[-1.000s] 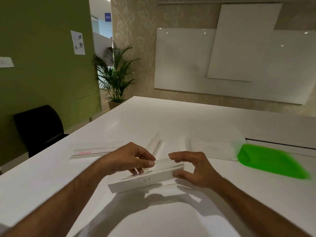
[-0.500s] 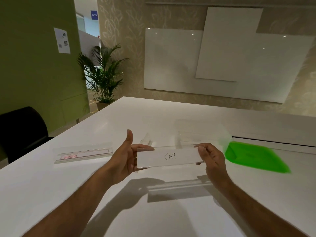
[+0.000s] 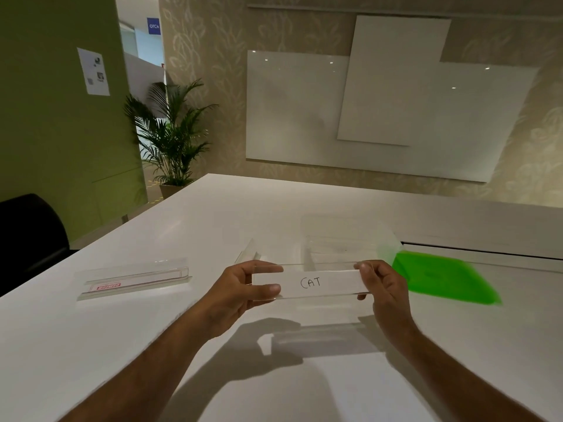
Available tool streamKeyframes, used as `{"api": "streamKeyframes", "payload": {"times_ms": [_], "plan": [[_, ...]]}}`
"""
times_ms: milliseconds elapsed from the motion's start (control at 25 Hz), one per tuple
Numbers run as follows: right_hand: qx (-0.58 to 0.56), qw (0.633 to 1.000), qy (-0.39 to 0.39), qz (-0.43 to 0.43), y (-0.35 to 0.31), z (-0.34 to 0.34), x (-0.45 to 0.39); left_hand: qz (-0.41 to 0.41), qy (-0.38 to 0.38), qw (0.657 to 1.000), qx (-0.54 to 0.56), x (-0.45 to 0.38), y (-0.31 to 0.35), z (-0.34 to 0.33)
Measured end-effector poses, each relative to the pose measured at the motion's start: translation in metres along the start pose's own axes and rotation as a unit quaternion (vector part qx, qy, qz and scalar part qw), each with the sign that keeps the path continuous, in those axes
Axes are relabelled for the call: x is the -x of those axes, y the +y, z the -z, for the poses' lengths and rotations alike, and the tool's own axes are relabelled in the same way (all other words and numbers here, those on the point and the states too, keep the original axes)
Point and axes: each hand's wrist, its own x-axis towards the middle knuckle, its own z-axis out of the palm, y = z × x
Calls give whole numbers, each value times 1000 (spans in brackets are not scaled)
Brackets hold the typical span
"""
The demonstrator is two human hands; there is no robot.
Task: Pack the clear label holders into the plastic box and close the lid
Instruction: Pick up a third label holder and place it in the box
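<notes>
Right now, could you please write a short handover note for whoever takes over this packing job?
Left hand and right hand each pinch one end of the label holder marked CAT, held above the table.
The clear box stands open just behind it; the green lid lies to its right.
A second holder lies on the left, a third is propped near the box.
Done: I cannot tell whether anything is in the box.
Left: pack all three holders, close the lid.

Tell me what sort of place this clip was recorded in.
Probably an office meeting room: a long white table, glass whiteboards on the wall, a black office chair and a potted palm by a corridor opening.
</notes>
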Motion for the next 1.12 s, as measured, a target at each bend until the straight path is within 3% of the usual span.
{"api": "streamKeyframes", "payload": {"times_ms": [240,400,560,840,1120], "plan": [[-1,995,-94,-18,0,32,-10,-37,3,994,-102,-14,5,-6],[118,980,-161,0,-7,59,-28,-57,-10,977,-207,-27,12,-12],[213,957,-199,7,-14,78,-44,-96,-7,926,-364,-43,15,-23],[318,931,-175,43,-18,90,-90,-197,4,863,-465,-99,33,-45],[431,878,-203,50,-13,94,-172,-183,6,778,-601,-193,52,-57]]}}
